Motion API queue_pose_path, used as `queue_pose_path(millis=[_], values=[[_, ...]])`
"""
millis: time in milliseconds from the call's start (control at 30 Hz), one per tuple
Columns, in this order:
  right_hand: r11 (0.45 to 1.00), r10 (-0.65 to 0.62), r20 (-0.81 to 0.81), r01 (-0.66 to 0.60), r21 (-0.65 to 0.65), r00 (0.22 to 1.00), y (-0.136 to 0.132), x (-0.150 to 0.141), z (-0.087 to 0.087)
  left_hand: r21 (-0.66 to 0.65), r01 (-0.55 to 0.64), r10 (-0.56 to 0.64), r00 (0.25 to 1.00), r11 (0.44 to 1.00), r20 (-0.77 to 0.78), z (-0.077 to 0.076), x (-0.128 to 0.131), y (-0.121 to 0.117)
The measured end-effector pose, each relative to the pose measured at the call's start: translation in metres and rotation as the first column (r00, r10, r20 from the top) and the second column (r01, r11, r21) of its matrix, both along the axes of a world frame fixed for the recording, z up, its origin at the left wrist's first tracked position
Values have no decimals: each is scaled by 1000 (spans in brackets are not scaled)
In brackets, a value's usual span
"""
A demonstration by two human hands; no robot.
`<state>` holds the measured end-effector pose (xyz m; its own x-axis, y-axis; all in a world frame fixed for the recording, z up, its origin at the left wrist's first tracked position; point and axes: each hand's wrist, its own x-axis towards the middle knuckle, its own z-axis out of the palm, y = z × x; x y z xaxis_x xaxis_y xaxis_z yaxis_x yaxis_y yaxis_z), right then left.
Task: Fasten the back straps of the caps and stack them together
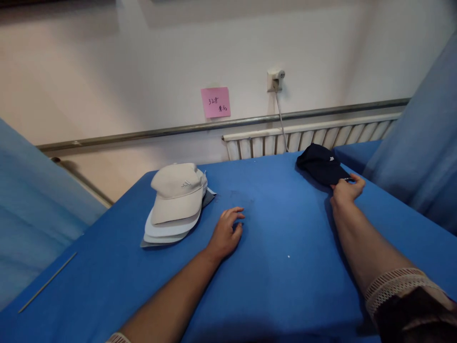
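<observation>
A navy baseball cap (317,162) with a small white logo lies at the far right of the blue-covered table (278,290). My right hand (347,189) pinches it by the brim. Near the middle of the table, my left hand (226,233) rests with fingers apart and slightly bent, holding nothing. Just left of that hand stands a stack of caps. On top is a beige cap (178,190) with a logo on its front; white, pale and grey brims stick out beneath it.
A thin stick (48,282) lies near the left table edge. Blue curtains (32,205) hang on both sides. Behind the table are a white radiator (307,138), a metal rail (153,134), a wall socket (274,81) with a cable, and a pink note (215,102).
</observation>
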<state>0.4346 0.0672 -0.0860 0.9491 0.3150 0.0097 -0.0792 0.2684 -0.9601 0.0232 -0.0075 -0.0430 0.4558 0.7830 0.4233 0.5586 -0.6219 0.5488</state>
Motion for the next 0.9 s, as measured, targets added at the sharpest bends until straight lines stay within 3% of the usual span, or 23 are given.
queue_pose_path(millis=[100, 200, 267, 333, 400, 467, 600, 700, 733, 767, 800, 867, 900], values=[[995, 61, -59, -56, 76, 996, 1, -13, 12, -93, -7, 15, 997, 996, 82, -6, -1, 6], [953, 259, -96, -239, 185, 961, -2, -35, 25, -274, -43, 113, 962, 961, 247, -8, -1, 11], [905, 394, -139, -358, 230, 909, -6, -55, 30, -467, -9, 229, 879, 884, 418, -6, 0, 14], [863, 496, -190, -456, 218, 847, -9, -77, 31, -623, 141, 338, 738, 769, 585, -2, 0, 14], [830, 557, -208, -528, 181, 804, -12, -97, 27, -677, 325, 409, 600, 661, 688, 5, -1, 12], [819, 573, -175, -565, 98, 800, -12, -109, 21, -692, 418, 457, 534, 589, 712, 11, -3, 10], [850, 499, 37, -480, -218, 866, -13, -110, 18, -725, 377, 491, 548, 577, 676, 12, -5, 9], [891, 435, 269, -369, -265, 859, -28, -115, 35, -739, 336, 510, 557, 584, 655, 7, -2, 10], [914, 406, 449, -339, -224, 796, -38, -122, 43, -745, 326, 520, 555, 581, 649, 6, -2, 11], [907, 408, 621, -377, -189, 670, -50, -133, 52, -752, 320, 531, 553, 577, 643, 5, -2, 12], [860, 446, 733, -471, -194, 513, -62, -146, 60, -757, 319, 539, 549, 571, 638, 4, -2, 12], [674, 553, 821, -656, -339, 143, -87, -176, 71, -760, 337, 548, 540, 556, 639, 5, -2, 13], [585, 576, 817, -687, -431, -23, -97, -191, 73, -757, 358, 544, 535, 547, 646, 5, -3, 12]])
